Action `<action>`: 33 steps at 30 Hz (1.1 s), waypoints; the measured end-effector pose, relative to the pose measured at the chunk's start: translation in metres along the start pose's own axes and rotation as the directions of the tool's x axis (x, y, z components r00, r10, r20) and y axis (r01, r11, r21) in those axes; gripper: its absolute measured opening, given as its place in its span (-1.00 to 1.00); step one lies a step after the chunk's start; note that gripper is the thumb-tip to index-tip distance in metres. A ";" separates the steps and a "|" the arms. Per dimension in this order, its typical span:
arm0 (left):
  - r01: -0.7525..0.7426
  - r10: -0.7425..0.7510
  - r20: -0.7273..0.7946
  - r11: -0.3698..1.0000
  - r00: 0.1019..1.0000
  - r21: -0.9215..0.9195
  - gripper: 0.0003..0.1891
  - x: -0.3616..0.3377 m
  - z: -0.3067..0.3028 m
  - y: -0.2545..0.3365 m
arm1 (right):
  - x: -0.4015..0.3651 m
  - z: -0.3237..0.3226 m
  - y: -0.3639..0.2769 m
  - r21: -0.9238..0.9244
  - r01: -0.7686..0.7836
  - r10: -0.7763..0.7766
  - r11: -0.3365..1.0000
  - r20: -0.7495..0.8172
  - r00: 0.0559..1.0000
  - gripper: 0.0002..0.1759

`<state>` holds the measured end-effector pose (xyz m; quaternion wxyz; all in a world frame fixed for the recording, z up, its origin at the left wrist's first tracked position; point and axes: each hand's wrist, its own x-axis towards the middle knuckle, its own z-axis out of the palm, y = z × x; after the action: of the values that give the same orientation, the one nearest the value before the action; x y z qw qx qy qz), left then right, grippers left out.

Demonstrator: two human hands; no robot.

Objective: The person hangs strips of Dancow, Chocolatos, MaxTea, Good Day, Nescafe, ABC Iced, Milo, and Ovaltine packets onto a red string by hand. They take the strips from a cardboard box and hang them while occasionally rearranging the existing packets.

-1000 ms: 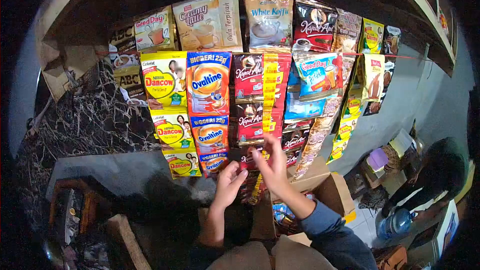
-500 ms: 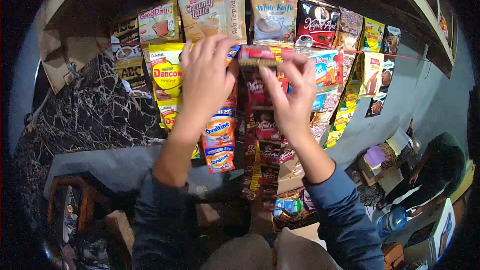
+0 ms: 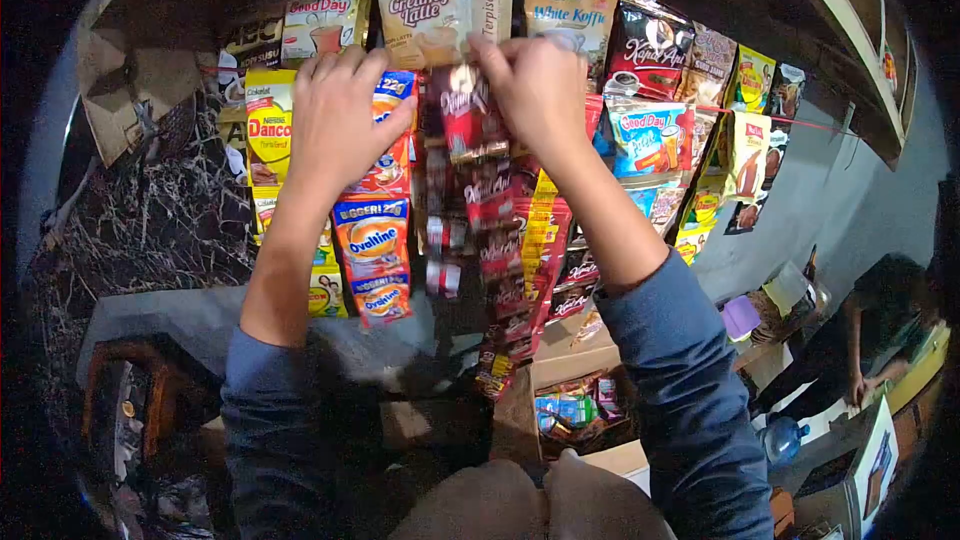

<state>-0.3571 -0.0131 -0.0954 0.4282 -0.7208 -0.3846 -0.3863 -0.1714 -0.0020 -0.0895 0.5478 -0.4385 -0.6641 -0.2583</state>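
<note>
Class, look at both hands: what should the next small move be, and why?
Probably the right hand should settle the red coffee strip beside the orange sachets: it holds that strip near its top, about level with those sachets' upper edge, where the left hand is.

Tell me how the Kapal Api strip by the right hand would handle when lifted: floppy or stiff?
The Kapal Api strip will probably be floppy, since it hangs as a chain of small joined sachets below the right hand. Its wrapping looks shiny, so may be slippery. It could swing into the Ovaltine sachets hanging nearby.
</note>
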 end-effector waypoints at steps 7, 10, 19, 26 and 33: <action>-0.020 0.019 -0.050 0.999 0.999 -0.028 -0.60 -0.003 -0.001 0.002 | -0.014 0.018 -0.003 -0.144 0.197 -0.223 0.970 -0.202 0.954 -0.74; 0.001 0.005 -0.057 0.995 0.998 0.102 -0.57 0.000 0.001 0.013 | -0.019 0.024 -0.005 -0.121 0.234 -0.251 0.965 -0.155 0.955 -0.81; 0.070 -0.087 -0.217 0.994 0.972 -0.089 -0.55 -0.022 0.017 0.033 | -0.052 0.020 0.001 -0.038 0.293 -0.293 0.955 -0.238 0.926 -0.64; 0.285 -0.346 -0.147 0.901 0.927 -0.326 -0.43 -0.122 0.043 0.104 | -0.212 -0.003 0.029 0.207 0.195 -0.206 0.959 0.032 0.978 -0.45; 0.648 -0.616 0.276 0.532 0.738 -0.545 -0.45 -0.299 0.075 0.245 | -0.463 -0.076 0.099 -0.113 -0.457 0.434 0.882 0.573 0.696 -0.51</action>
<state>-0.2447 -0.0936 -0.4638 -0.0065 -0.6390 -0.4831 -0.5986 -0.0403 -0.1558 -0.5242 0.3719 -0.6330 -0.6777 0.0415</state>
